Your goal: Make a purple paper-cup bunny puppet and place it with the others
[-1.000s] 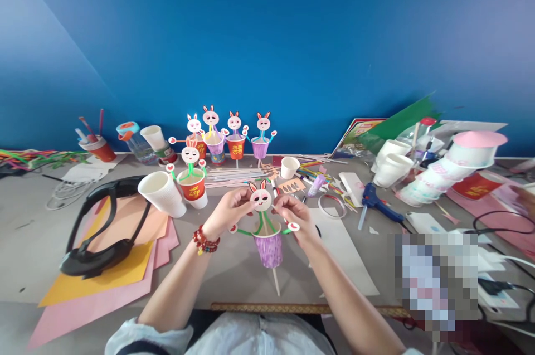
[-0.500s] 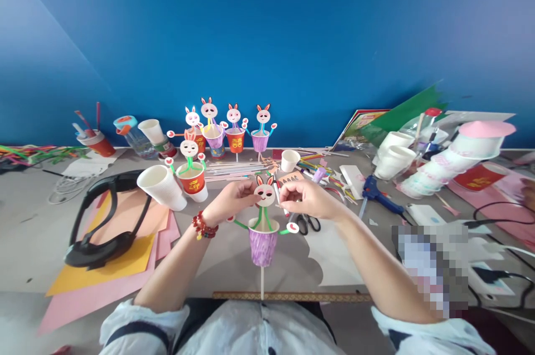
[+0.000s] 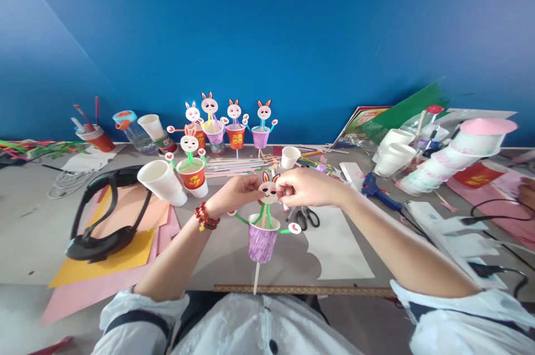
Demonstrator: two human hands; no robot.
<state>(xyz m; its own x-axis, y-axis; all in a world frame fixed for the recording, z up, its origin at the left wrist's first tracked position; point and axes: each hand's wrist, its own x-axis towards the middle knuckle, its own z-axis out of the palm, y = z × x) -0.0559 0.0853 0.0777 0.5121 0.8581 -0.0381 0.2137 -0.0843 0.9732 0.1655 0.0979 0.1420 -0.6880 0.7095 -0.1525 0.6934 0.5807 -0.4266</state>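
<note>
A paper rabbit puppet is held upright in front of me. Its round white rabbit face (image 3: 268,195) with pink ears stands on green pipe-cleaner stems above a purple-coloured paper cup (image 3: 262,242). Green arms with white, red-marked paws stick out on both sides, and a pale stick (image 3: 256,278) runs down from the cup. My left hand (image 3: 236,194) pinches the left edge of the face. Closed at the right edge near the ear is my right hand (image 3: 308,186), its fingertips against the face. The fingers partly cover both sides of the face.
Finished rabbit cups (image 3: 236,135) stand along the back, near stacked white cups (image 3: 161,181). Scissors (image 3: 307,218), white paper (image 3: 340,249), a blue glue gun (image 3: 380,192) and a power strip (image 3: 437,232) lie rightward. A black headset (image 3: 79,249) rests on coloured paper. Another person's hand (image 3: 527,193) shows far right.
My right hand has moved left and now touches the rabbit face. The face has shifted slightly right, while the stick's lower end has swung left.
</note>
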